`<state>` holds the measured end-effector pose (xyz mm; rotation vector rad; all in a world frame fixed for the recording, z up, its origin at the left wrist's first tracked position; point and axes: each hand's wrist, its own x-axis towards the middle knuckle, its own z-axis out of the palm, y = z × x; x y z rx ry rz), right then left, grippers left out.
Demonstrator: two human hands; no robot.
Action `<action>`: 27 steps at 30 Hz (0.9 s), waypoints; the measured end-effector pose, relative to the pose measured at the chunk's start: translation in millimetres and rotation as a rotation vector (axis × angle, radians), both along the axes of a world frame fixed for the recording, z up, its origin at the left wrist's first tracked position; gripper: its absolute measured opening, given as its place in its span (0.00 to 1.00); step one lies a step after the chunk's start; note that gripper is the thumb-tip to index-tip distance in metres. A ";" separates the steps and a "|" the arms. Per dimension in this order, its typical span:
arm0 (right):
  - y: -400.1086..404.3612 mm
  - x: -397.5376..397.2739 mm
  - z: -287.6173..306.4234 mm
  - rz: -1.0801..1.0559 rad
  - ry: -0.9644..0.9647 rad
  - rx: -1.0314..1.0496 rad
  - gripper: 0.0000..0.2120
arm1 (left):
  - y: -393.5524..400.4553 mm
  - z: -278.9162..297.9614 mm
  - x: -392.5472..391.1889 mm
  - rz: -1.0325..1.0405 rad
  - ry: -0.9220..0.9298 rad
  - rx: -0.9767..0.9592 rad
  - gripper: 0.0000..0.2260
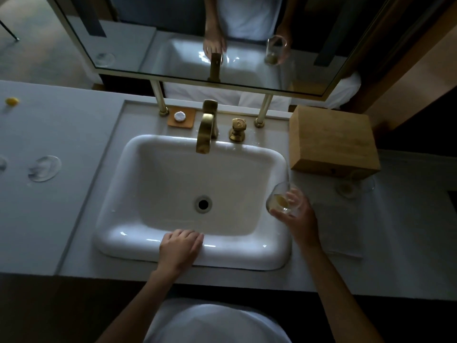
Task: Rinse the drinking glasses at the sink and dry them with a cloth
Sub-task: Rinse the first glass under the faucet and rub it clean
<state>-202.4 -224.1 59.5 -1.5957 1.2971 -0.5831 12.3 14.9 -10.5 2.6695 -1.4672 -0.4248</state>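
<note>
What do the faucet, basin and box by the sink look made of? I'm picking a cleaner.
Faucet: likely brushed brass, matte gold sheen. Basin: glazed white ceramic or enamel, with glossy highlights along the rim. Box: light wood, faint grain, unpolished.

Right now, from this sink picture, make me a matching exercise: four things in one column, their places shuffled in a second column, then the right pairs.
Things:
1. glass
2. wooden box
3. left hand
4. faucet

Places:
A. rests on the sink's front rim
B. behind the basin, centre
C. held in the right hand, at the sink's right edge
D. on the counter, right of the sink

Pairs: 1-C, 2-D, 3-A, 4-B
</note>
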 end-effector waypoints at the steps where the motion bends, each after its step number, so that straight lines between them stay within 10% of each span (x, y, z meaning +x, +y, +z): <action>1: 7.7 5.3 0.4 0.023 0.028 -0.020 0.41 | -1.3 2.2 3.1 0.010 0.069 -0.006 0.25; 6: 44.6 33.3 5.2 0.146 0.070 -0.008 0.39 | -5.4 23.5 24.2 0.273 0.689 -0.247 0.33; 11: 67.3 61.5 9.9 0.270 0.057 0.106 0.39 | -5.8 46.0 46.7 0.378 1.096 -0.408 0.08; 18: 91.2 106.9 33.5 0.431 0.035 0.263 0.33 | -12.9 79.4 69.8 0.102 1.320 -0.341 0.31; 27: 93.3 138.2 52.1 0.640 -0.059 0.407 0.32 | -7.6 87.2 95.5 0.110 1.555 -0.346 0.27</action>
